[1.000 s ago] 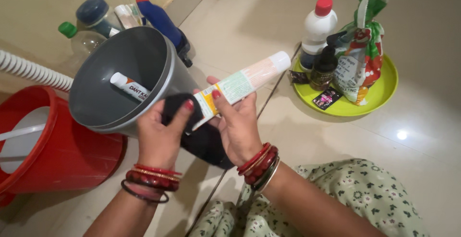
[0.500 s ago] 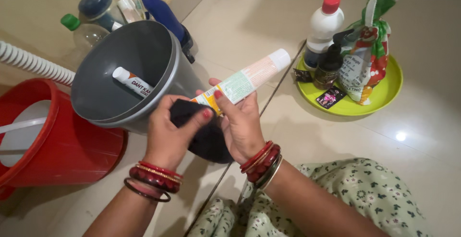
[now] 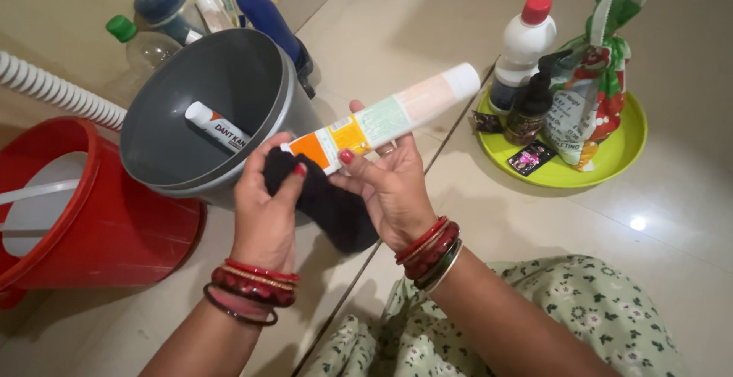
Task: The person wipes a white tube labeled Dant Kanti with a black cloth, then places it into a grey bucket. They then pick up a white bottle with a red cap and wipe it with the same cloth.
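Note:
My right hand [image 3: 389, 186] grips a long tube [image 3: 385, 117] with an orange, yellow, green and pale pink body and a white cap, held slanting up to the right. My left hand [image 3: 263, 209] clutches a black cloth [image 3: 332, 205] pressed against the tube's orange lower end. Both hands are just in front of a grey bucket [image 3: 164, 121] lying tilted, with a second white tube [image 3: 216, 127] inside it.
A red bucket [image 3: 92, 224] stands at the left with a white ribbed hose [image 3: 57, 91] behind it. Bottles [image 3: 263, 14] stand beyond the grey bucket. At the right a green tray [image 3: 611, 159] holds a white bottle [image 3: 519, 49], a dark bottle [image 3: 529, 108] and a tied bag [image 3: 592, 87].
The tube has tilted a little lower and my left hand has slid the black cloth up onto its orange end. The view has shifted slightly.

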